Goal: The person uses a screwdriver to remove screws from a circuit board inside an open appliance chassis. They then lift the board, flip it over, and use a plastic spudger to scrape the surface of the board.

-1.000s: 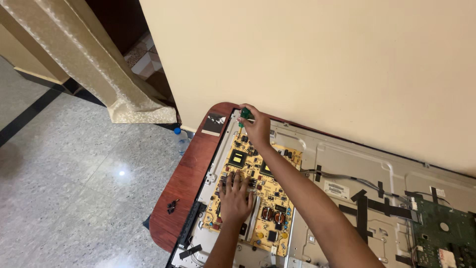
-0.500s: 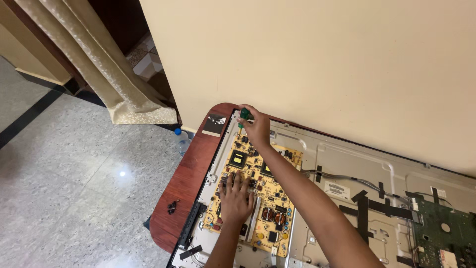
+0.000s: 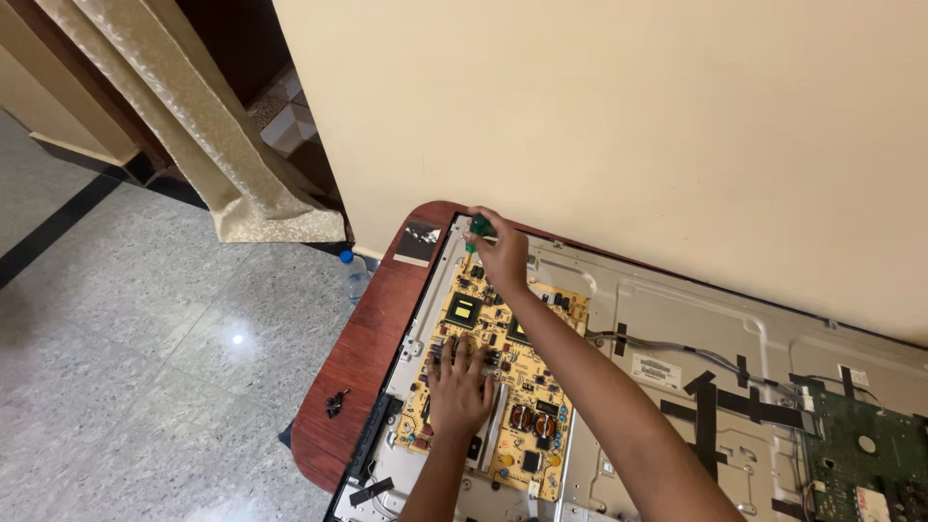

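Note:
A yellow circuit board (image 3: 522, 362) is mounted on the grey metal back panel (image 3: 667, 319) of a flat screen lying on a reddish wooden table (image 3: 362, 358). My left hand (image 3: 459, 387) rests flat on the board's lower middle, fingers spread. My right hand (image 3: 501, 253) reaches to the board's far top corner and grips a green-handled screwdriver (image 3: 478, 228), held upright with its tip down at that corner.
A green circuit board (image 3: 865, 459) sits at the panel's right end, with black tape strips (image 3: 710, 406) and a cable (image 3: 667, 343) between. Small black screws (image 3: 336, 401) lie on the table's left edge. A beige wall runs behind; a gold curtain (image 3: 193, 126) and a blue-capped bottle (image 3: 353, 271) stand at left.

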